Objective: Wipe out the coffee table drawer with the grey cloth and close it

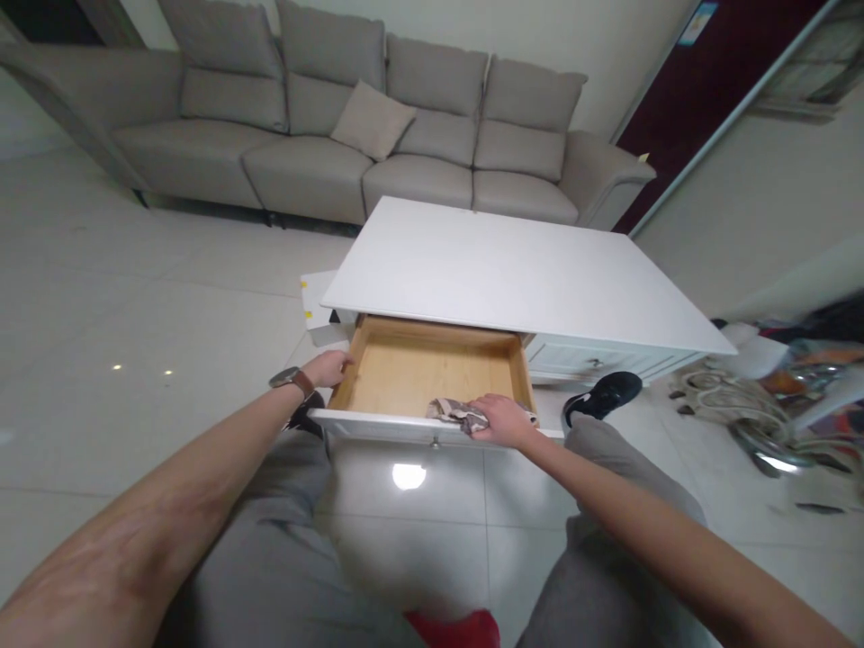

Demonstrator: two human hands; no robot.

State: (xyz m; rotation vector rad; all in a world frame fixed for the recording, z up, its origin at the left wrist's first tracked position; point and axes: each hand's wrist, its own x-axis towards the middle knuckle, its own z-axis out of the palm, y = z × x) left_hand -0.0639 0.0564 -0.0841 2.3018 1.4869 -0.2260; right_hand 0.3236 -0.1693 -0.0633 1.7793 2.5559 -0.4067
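A drawer [432,364] with a pale wooden inside is pulled out of the white coffee table [513,270]; nothing lies on its bottom apart from the cloth near the front. My left hand [328,368], with a watch on the wrist, is closed round the drawer's left side wall. On the right, my right hand [499,419] presses a crumpled, patterned grey-brown cloth [454,411] over the top of the drawer's front panel, its fingers wrapped on it. A small round knob [436,442] sits on the front panel, below the cloth.
Behind the table stands a long grey sofa [418,180] with a loose beige cushion [373,121]. A white box [317,301] is beside the table's left end. Cables and other clutter [729,405] lie on the floor at right. Something red [459,628] shows between my legs.
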